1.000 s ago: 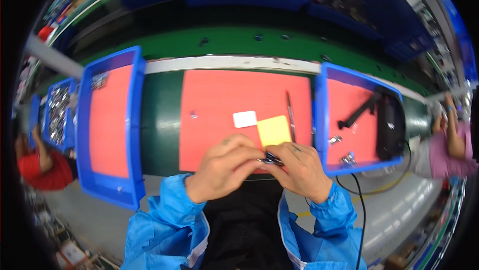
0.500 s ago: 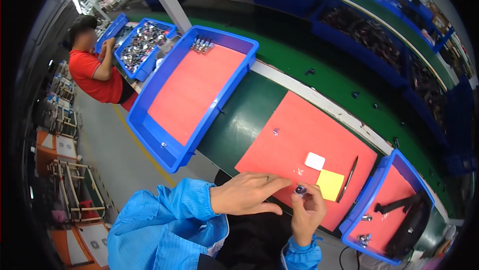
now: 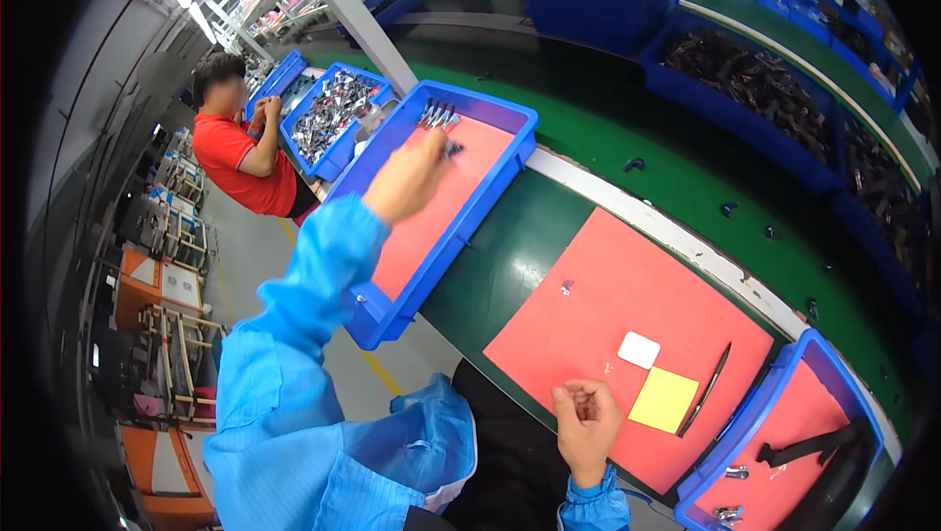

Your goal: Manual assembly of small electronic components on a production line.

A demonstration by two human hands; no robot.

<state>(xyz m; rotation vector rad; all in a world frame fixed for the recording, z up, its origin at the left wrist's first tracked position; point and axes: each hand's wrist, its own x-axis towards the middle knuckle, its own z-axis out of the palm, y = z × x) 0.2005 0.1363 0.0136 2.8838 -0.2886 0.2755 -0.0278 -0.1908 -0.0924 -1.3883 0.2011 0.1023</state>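
Observation:
My left hand [image 3: 410,178] reaches over the large blue tray [image 3: 453,227], blurred by motion. Its fingers pinch a small dark, shiny metal part [image 3: 451,150] above the red sheet that lines the tray. Just beyond the fingertips, several similar shiny metal parts [image 3: 438,115] stand in a row at the tray's far end. My right hand [image 3: 588,425] is over the near edge of the red mat [image 3: 549,335], its fingers loosely curled with nothing visible in them. A white square block [image 3: 639,350] and a yellow pad of notes [image 3: 664,400] lie beside it.
A black pen [image 3: 706,389] lies right of the pad. A smaller blue tray [image 3: 694,504] at the right holds metal parts and a black object. Across the green belt are blue bins [image 3: 598,1]. A person in a red shirt [image 3: 240,163] works at the far left.
The small metal part has passed from my right hand to my left, which has moved far left and forward over the large tray. My right hand has stayed near the mat's edge. The view has shifted.

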